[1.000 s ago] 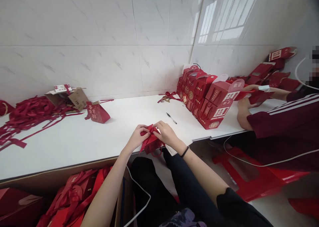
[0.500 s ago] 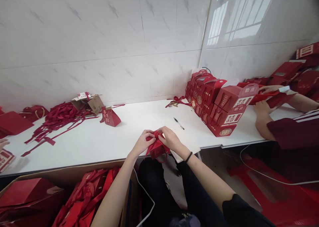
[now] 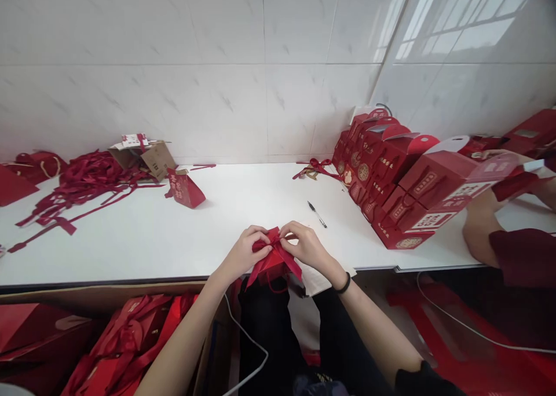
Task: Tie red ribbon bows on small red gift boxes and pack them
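A small red gift box (image 3: 273,264) sits at the table's front edge, above my lap, with a red ribbon (image 3: 292,261) gathered on its top and its tails hanging down both sides. My left hand (image 3: 248,251) pinches the ribbon between thumb and fingers on the left. From the right, my right hand (image 3: 306,246) pinches the same ribbon close to its middle. Both hands rest near the box top, and the fingers partly cover the knot or bow. Under my right wrist lies a sheet of white paper (image 3: 316,280) at the table edge.
Stacked red boxes (image 3: 408,193) stand to the right, near a co-worker's arm (image 3: 482,228). A pen (image 3: 317,213) lies on the white table (image 3: 230,211). Further left are a small red box (image 3: 186,189) and a ribbon heap (image 3: 93,173). Below, a carton (image 3: 174,289) holds red boxes.
My view has turned slightly right. The ribbon's tails are spread wider over the box, and my fingers have shifted on it, staying pinched. The co-worker's arm sits further right in view.
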{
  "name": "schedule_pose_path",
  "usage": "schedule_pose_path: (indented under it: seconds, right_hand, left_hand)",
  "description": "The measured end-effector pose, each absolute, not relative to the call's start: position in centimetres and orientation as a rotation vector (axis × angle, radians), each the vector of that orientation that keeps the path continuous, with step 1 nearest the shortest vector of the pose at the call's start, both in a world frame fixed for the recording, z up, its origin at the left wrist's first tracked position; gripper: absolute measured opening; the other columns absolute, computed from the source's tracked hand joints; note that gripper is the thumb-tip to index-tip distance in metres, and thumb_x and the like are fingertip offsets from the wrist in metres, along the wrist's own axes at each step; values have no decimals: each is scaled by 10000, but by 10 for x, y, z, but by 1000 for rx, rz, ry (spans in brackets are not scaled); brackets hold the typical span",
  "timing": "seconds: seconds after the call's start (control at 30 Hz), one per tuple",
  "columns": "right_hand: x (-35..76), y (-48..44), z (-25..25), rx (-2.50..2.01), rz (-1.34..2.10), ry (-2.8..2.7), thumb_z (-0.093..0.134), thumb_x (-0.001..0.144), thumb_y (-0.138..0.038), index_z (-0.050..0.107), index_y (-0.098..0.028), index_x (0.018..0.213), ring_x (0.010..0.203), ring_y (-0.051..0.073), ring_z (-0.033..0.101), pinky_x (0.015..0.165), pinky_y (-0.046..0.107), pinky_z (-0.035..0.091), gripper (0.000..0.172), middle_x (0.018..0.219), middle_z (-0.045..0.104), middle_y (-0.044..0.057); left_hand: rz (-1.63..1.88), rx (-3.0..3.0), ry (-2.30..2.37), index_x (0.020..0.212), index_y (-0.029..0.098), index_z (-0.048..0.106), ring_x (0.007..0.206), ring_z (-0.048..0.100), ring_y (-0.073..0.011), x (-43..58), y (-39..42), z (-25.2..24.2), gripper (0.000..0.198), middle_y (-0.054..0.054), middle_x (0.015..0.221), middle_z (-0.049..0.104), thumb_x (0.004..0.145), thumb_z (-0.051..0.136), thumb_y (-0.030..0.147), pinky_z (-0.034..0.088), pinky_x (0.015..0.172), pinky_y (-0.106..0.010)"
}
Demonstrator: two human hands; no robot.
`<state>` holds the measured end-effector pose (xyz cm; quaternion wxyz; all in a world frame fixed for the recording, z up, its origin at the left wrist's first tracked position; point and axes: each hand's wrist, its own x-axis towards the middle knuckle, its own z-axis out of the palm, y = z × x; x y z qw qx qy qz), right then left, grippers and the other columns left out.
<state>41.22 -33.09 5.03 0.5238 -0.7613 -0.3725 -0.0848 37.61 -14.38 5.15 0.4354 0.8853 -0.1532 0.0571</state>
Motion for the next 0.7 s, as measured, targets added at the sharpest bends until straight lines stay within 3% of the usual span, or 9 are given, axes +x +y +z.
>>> schedule_pose_path:
  seconds: [0.23, 0.43, 0.7]
  right_hand:
    - [411, -332, 47, -1812, -186, -787, 486, 766, -94, 492, -207, 771, 783, 140, 574, 755, 310, 547, 113, 820, 567, 3]
    - [411, -331, 42, -1883, -181, -837, 539, 800, -138, 511, -216, 939, 858, 173, 569, 749, 337, 518, 162, 926, 574, 33]
    - [411, -324, 42, -2009, -292, -796, 470, 789, -127, 484, -204, 779, 691, 175, 570, 633, 314, 474, 78, 752, 594, 26]
  left_hand:
    - [109, 2181, -359, 787, 198, 561, 1013, 548, -168, 374, -147, 55, 68, -38, 1055, 538, 814, 520, 244, 439, 925, -336]
    - [72, 2147, -265, 760, 198, 544, 1041, 547, -180, 372, -151, 56, 54, -40, 1082, 543, 798, 529, 232, 432, 954, -361]
    - [163, 2202, -264, 762, 203, 549, 1094, 518, -191, 369, -153, 55, 27, -38, 1077, 550, 783, 549, 221, 413, 984, -370]
